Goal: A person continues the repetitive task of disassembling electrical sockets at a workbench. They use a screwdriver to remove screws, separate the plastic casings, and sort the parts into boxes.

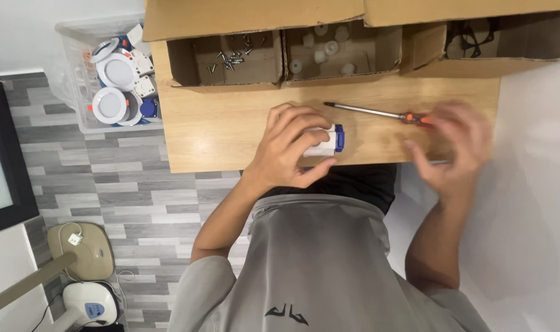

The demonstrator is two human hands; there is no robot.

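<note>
Fingers of the left hand (289,147) curl around a small white plastic box with a blue end (328,140) on the wooden desk (218,132); the blurred right hand (455,147) hovers loosely open, empty, beside the orange-handled screwdriver (378,113), untouched.

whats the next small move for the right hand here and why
Probably close the right hand on the screwdriver. It lies loose on the wooden table, its orange handle right under that hand's blurred, open fingers. The left hand already has its grip on the small white and blue box, so the tool seems to be the missing piece.
</note>
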